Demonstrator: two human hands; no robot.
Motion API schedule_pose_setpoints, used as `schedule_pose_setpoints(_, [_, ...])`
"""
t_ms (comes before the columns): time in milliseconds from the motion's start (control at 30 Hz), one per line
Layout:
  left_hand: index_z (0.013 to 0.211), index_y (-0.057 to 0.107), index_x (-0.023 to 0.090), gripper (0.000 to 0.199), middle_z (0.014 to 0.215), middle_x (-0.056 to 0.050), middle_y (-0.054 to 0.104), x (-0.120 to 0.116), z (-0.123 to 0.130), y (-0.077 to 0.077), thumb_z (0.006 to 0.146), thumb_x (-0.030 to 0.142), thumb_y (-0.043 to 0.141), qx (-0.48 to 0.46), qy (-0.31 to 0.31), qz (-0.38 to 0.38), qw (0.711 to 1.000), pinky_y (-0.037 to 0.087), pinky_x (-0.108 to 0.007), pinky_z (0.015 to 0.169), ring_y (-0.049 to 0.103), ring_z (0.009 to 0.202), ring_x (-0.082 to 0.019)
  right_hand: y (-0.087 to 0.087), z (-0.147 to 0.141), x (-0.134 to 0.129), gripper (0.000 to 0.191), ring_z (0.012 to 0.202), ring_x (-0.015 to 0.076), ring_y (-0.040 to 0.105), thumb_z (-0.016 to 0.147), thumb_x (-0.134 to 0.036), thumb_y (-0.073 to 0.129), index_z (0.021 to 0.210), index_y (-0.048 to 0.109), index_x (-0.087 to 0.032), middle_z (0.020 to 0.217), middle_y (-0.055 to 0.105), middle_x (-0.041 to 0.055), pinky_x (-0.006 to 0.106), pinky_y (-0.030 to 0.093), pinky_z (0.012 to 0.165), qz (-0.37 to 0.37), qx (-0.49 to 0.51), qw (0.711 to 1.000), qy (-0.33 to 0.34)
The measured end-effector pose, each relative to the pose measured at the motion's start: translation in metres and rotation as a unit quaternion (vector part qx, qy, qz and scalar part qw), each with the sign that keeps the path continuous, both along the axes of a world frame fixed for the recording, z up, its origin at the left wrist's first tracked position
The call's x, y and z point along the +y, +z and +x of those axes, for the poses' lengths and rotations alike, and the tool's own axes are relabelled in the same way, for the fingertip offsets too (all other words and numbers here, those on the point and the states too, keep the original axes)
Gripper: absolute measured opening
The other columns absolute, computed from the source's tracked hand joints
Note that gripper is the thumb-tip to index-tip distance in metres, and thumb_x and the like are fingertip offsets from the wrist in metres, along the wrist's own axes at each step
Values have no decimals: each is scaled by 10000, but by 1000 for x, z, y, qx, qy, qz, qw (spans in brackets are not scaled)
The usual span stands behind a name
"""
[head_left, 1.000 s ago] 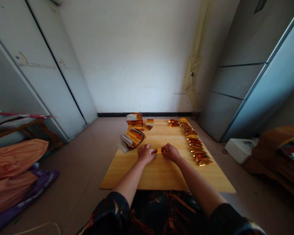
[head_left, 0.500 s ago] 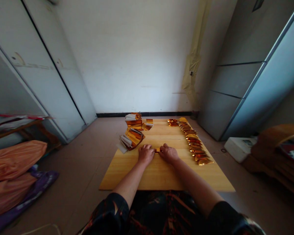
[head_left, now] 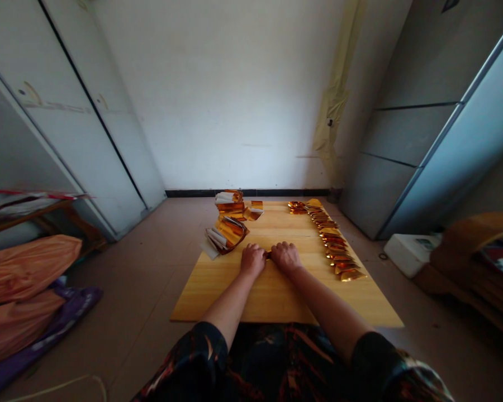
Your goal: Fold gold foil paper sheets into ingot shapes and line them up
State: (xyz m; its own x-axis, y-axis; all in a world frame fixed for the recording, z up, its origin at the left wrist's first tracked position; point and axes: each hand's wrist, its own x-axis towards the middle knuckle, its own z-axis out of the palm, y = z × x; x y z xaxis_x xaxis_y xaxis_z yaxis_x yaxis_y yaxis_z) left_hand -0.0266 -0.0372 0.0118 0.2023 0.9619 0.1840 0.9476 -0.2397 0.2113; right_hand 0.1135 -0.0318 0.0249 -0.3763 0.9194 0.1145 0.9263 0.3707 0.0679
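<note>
Near the middle of the wooden board (head_left: 243, 301), my left hand (head_left: 252, 261) and my right hand (head_left: 285, 256) grip opposite ends of a small piece of gold foil paper (head_left: 269, 255). Fingers curl over it on both sides, so only a narrow strip shows between them. Loose stacks of gold foil paper (head_left: 228, 233) with pale backs lie beyond my left hand. Along the right side of the board runs a row of folded gold foil pieces (head_left: 334, 244), apart from my right hand.
A small cluster of folded gold pieces (head_left: 297, 207) lies at the board's far edge. A grey refrigerator (head_left: 396, 134) stands to the right, beside a white box (head_left: 408, 254) on the floor. Cabinets (head_left: 84, 128) and orange cloth (head_left: 29, 268) are at the left.
Both hands have closed further over the gold foil paper, and less of it shows between them. My left hand has shifted slightly right. The view has tilted a little.
</note>
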Motion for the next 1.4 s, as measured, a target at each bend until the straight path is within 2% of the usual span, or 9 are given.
schedule_pose_setpoints(133, [961, 701, 222, 271, 946, -80, 636, 2, -2, -2, 855, 193, 454, -9, 6, -7, 1000, 384, -320, 843, 513, 981, -211, -5, 9, -1, 267, 922, 212, 563, 940, -244, 358, 994, 608, -168, 990, 632, 128, 290, 404, 721, -3, 1, 1000, -5])
schedule_pose_setpoints(300, [1008, 700, 242, 297, 966, -59, 668, 6, -3, -4, 836, 164, 470, -30, 10, -22, 999, 389, -304, 879, 535, 982, -195, -9, 17, 0, 233, 895, 180, 579, 930, -214, 391, 984, 613, -169, 967, 636, 106, 257, 396, 751, -12, 28, 999, -19])
schedule_pose_setpoints(667, [977, 705, 246, 294, 952, -55, 674, 3, -1, -5, 837, 162, 460, -27, 20, 1, 999, 395, -300, 853, 547, 949, -192, -15, 18, 1, 248, 889, 189, 586, 925, -180, 368, 980, 609, -153, 959, 636, 112, 265, 376, 747, 0, 32, 999, -14])
schedule_pose_setpoints(1000, [964, 701, 244, 251, 954, -57, 649, 2, -3, -5, 834, 209, 489, -39, 12, 2, 999, 384, -302, 846, 525, 963, -200, -11, 19, -1, 256, 877, 189, 581, 921, -195, 369, 965, 619, -164, 954, 636, 106, 269, 354, 729, 7, 30, 999, -13])
schedule_pose_setpoints(1233, [905, 703, 227, 210, 896, -58, 630, 0, -4, -6, 768, 228, 543, -69, -1, 21, 997, 382, -306, 821, 516, 931, -209, -15, 31, -4, 196, 851, 174, 570, 872, -249, 436, 907, 616, -180, 920, 638, 76, 260, 332, 721, 33, 75, 997, 3])
schedule_pose_setpoints(1400, [925, 702, 233, 237, 911, -57, 623, -4, -6, -5, 736, 252, 560, -75, -17, 20, 997, 386, -311, 817, 509, 929, -216, -7, 33, -11, 190, 868, 175, 569, 833, -239, 465, 936, 616, -185, 932, 640, 73, 259, 333, 737, 14, 107, 994, 12])
